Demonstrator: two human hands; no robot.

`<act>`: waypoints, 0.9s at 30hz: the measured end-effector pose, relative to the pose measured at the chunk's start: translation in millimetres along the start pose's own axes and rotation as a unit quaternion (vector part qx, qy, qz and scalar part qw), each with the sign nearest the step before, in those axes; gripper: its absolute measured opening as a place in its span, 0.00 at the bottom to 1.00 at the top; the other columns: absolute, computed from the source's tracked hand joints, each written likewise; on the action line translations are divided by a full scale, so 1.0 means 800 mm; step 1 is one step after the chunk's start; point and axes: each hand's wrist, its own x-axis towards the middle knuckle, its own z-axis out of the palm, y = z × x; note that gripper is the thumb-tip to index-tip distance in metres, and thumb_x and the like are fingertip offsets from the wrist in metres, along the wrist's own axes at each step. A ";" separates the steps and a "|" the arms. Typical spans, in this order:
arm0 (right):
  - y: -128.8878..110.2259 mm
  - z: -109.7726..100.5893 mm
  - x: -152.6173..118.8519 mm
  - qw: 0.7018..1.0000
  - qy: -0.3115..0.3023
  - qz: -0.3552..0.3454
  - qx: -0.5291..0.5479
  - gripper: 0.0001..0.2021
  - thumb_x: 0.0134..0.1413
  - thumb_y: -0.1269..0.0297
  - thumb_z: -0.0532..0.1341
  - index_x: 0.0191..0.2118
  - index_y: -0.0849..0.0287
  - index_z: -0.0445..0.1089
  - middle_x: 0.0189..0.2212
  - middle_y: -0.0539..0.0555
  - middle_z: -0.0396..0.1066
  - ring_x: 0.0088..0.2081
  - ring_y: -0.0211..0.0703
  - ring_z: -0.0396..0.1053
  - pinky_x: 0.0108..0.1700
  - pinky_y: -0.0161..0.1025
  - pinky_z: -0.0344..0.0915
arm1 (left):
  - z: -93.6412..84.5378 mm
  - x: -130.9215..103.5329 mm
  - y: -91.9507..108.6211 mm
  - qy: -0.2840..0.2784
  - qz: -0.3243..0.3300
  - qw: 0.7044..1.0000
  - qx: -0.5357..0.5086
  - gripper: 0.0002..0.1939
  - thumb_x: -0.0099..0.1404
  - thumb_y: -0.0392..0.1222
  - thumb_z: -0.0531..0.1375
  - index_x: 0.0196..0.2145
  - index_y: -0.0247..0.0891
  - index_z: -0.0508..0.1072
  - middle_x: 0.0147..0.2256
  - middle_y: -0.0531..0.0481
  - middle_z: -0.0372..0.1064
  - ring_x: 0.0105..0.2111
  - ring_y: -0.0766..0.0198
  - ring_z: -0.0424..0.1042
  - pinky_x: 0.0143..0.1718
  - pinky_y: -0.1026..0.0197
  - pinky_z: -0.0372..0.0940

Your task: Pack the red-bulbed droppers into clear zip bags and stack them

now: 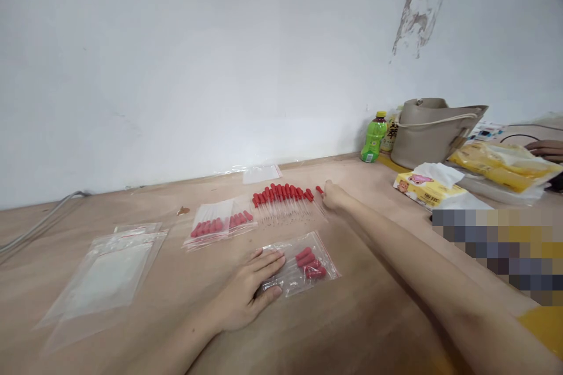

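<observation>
My left hand (246, 287) lies flat with fingers apart, pressing on the left part of a clear zip bag (288, 281). Inside that bag are several red rubber bulbs (310, 263). Farther off, my right hand (335, 195) has its fingers closed at a dropper (320, 191) with a red bulb; part of the dropper is hidden by the fingers. To its left, several glass droppers (284, 202) with red bulbs lie side by side in a row. Another clear zip bag (220, 223) with red bulbs in it rests left of the row.
Flat clear zip bags (109, 269) are stacked at the left, near a grey cable (48, 216). A white sheet (261, 174) lies by the wall. At the right stand a green bottle (373, 137), a beige bag (435, 131) and a tissue pack (431, 187). Another person's hand (545, 149) shows at the edge.
</observation>
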 end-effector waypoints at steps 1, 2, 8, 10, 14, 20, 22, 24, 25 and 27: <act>0.001 -0.005 -0.005 1.000 0.009 -0.002 -0.003 0.19 0.42 0.71 0.60 0.44 0.64 0.59 0.28 0.59 0.68 0.33 0.45 0.66 0.30 0.34 0.57 | 0.000 0.000 0.000 0.001 0.002 1.000 -0.001 0.24 0.65 0.45 0.48 0.58 0.46 0.48 0.57 0.51 0.48 0.56 0.59 0.50 0.57 0.47 0.43; 0.003 -0.011 -0.012 1.000 0.022 -0.007 -0.006 0.21 0.44 0.70 0.59 0.47 0.64 0.57 0.27 0.57 0.68 0.31 0.44 0.66 0.30 0.34 0.57 | 0.000 0.000 0.000 0.002 0.005 1.000 -0.003 0.24 0.65 0.44 0.48 0.58 0.46 0.48 0.57 0.51 0.48 0.56 0.59 0.50 0.57 0.47 0.44; 0.012 -0.019 -0.084 0.980 0.031 -0.051 0.189 0.34 0.48 0.65 0.54 0.59 0.62 0.36 0.16 0.44 0.59 0.17 0.36 0.59 0.22 0.33 0.57 | 0.000 0.000 -0.003 0.003 0.015 1.000 -0.006 0.24 0.65 0.44 0.49 0.58 0.46 0.48 0.57 0.51 0.49 0.56 0.58 0.51 0.57 0.47 0.44; 0.014 -0.011 -0.109 0.962 0.013 -0.040 0.270 0.38 0.47 0.62 0.55 0.59 0.61 0.31 0.17 0.42 0.57 0.15 0.35 0.58 0.19 0.32 0.57 | 0.001 0.000 -0.003 -0.003 0.013 1.000 -0.001 0.24 0.65 0.44 0.48 0.58 0.46 0.48 0.57 0.50 0.49 0.56 0.59 0.50 0.57 0.47 0.43; 0.019 0.006 -0.136 0.931 0.029 -0.026 0.363 0.34 0.44 0.58 0.56 0.54 0.58 0.38 0.18 0.41 0.58 0.16 0.33 0.61 0.19 0.33 0.62 | 0.000 0.000 -0.002 -0.009 0.008 1.000 0.005 0.24 0.65 0.45 0.48 0.58 0.46 0.48 0.57 0.51 0.48 0.57 0.60 0.49 0.57 0.49 0.43; 0.017 0.016 -0.141 0.891 0.030 0.013 0.452 0.25 0.39 0.58 0.61 0.41 0.53 0.46 0.23 0.42 0.62 0.22 0.34 0.67 0.27 0.36 0.68 | -0.001 0.000 -0.001 -0.005 0.006 1.000 0.006 0.24 0.65 0.45 0.48 0.58 0.46 0.48 0.57 0.51 0.49 0.56 0.60 0.49 0.57 0.49 0.43; 0.014 0.017 -0.145 0.884 0.003 0.016 0.467 0.25 0.39 0.56 0.61 0.40 0.54 0.47 0.23 0.43 0.63 0.23 0.35 0.68 0.29 0.37 0.68 | -0.001 0.000 -0.001 -0.009 0.005 1.000 0.007 0.24 0.65 0.45 0.48 0.58 0.46 0.48 0.57 0.51 0.49 0.56 0.61 0.49 0.57 0.50 0.43; 0.011 0.018 -0.149 0.885 -0.017 0.011 0.466 0.24 0.39 0.54 0.61 0.39 0.54 0.47 0.23 0.43 0.63 0.23 0.35 0.69 0.29 0.37 0.68 | -0.001 0.000 -0.002 -0.008 0.005 1.000 0.007 0.24 0.66 0.45 0.48 0.58 0.46 0.48 0.57 0.51 0.49 0.56 0.61 0.50 0.57 0.50 0.43; 0.011 0.018 -0.151 0.887 -0.023 0.007 0.462 0.24 0.39 0.53 0.61 0.39 0.54 0.47 0.23 0.43 0.64 0.23 0.35 0.69 0.28 0.37 0.68 | 0.000 0.000 -0.002 -0.007 0.006 1.000 0.007 0.24 0.66 0.45 0.48 0.58 0.46 0.48 0.57 0.51 0.49 0.56 0.60 0.50 0.57 0.49 0.43; 0.011 0.017 -0.154 0.892 -0.026 0.003 0.452 0.24 0.39 0.52 0.61 0.38 0.54 0.47 0.23 0.43 0.63 0.22 0.35 0.68 0.27 0.36 0.67 | 0.001 0.001 -0.002 -0.004 0.009 1.000 0.004 0.24 0.65 0.45 0.48 0.58 0.46 0.48 0.57 0.50 0.49 0.56 0.60 0.50 0.57 0.49 0.43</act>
